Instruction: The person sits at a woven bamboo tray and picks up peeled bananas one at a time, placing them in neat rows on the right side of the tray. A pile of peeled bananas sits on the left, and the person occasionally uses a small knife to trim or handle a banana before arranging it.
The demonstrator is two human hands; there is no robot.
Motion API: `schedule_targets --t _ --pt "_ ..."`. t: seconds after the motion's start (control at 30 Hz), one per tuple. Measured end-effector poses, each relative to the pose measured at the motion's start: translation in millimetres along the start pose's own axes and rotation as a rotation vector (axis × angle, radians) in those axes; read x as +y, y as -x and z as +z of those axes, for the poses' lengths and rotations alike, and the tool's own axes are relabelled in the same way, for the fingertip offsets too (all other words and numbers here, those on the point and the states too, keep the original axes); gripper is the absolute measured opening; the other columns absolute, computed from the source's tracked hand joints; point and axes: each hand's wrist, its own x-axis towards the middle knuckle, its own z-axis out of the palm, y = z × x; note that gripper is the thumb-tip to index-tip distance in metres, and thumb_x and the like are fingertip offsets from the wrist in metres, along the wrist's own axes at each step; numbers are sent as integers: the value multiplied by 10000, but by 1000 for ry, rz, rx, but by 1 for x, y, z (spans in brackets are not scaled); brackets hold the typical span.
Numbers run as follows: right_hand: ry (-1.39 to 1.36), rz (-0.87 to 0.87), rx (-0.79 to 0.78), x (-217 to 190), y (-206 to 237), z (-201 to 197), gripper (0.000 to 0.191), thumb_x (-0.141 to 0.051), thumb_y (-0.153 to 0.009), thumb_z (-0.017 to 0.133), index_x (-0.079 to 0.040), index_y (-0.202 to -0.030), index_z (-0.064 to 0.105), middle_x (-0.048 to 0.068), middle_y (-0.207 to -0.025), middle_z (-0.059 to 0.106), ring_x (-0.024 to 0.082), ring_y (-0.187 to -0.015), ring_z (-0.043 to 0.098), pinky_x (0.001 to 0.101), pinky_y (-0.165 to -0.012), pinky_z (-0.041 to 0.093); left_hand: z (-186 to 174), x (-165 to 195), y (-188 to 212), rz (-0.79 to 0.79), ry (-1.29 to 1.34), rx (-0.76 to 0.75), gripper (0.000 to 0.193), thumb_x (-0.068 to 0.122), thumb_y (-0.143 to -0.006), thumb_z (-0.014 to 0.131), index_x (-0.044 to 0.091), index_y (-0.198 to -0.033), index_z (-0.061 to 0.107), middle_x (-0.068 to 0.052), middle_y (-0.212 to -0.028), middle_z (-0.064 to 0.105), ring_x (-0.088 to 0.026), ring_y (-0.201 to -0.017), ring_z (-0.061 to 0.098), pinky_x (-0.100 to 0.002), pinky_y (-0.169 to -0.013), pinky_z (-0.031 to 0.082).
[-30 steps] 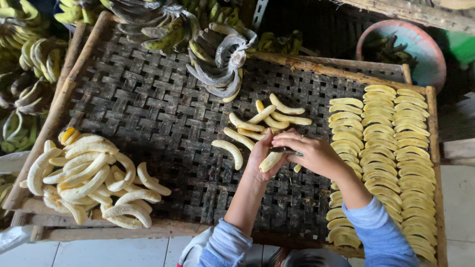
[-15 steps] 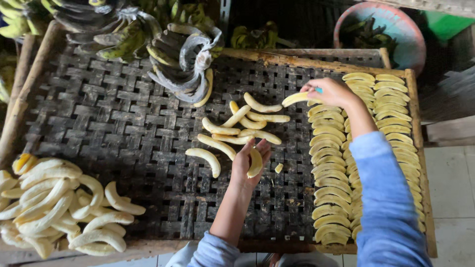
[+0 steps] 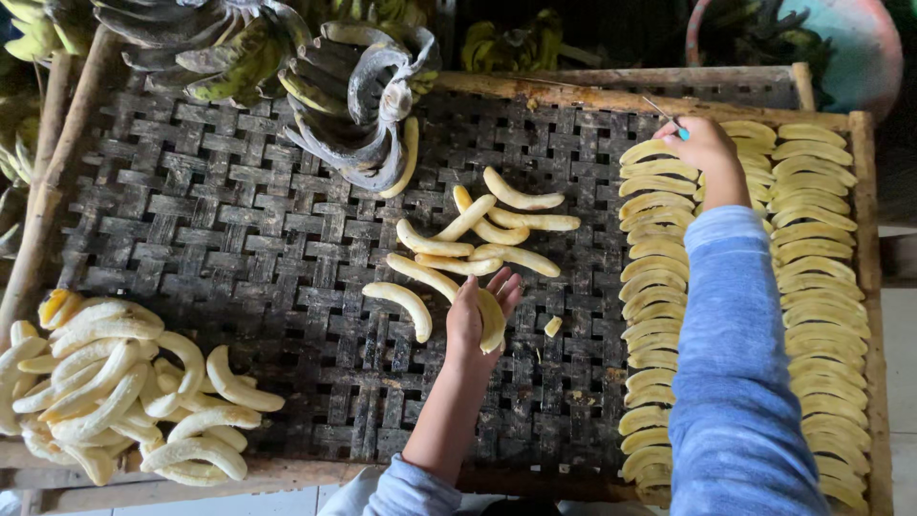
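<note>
Dark, rough woven bamboo-strip tray (image 3: 220, 239) in a worn wooden frame (image 3: 611, 98); smooth, matt peeled bananas (image 3: 497, 234)

Left hand (image 3: 475, 320) palm up, fingers loosely curled; right hand (image 3: 702, 146) closed, blue-sleeved arm stretched forward.

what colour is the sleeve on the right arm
Blue, a heathered light blue, on the sleeve; the head view shows it best.

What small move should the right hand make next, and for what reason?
Probably it should draw back toward the left hand, which holds a banana piece. The right hand rests at the far end of the rows of banana slices, with a blue-tipped tool between its fingers.
</note>
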Motion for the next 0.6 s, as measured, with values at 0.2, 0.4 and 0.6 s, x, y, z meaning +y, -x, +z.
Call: schedule_targets --t 0.2,0.4,0.6 --pt "114 -208 352 4 10 10 378 -167 -854 765 -208 -1229 777 124 -1069 730 272 -965 675 419 -786 528 19 11 5 68 12 67 431 181 -1045 430 51 -1443 326 -212 -1305 636 -282 -1076 662 -375 -935 589" --pt "-839 155 -327 -84 126 100 299 -323 -998 599 -57 -1073 713 78 -853 748 31 -442 413 211 -377 333 32 17 15 318 -20 -13 472 244 -1065 394 162 -1513 271 -134 -1454 564 -252 -1282 553 -390 -1094 416" --pt "-1248 316 -832 -148 226 139 295 -282 -936 710 -62 -1132 695 16 -654 620 40 -386 407 215 -354 291 31 16 14 513 -5 -71 496 71 -1034 488 148 -1497 327 -184 -1517 479 -312 -1438 462 -400 -1194 381"
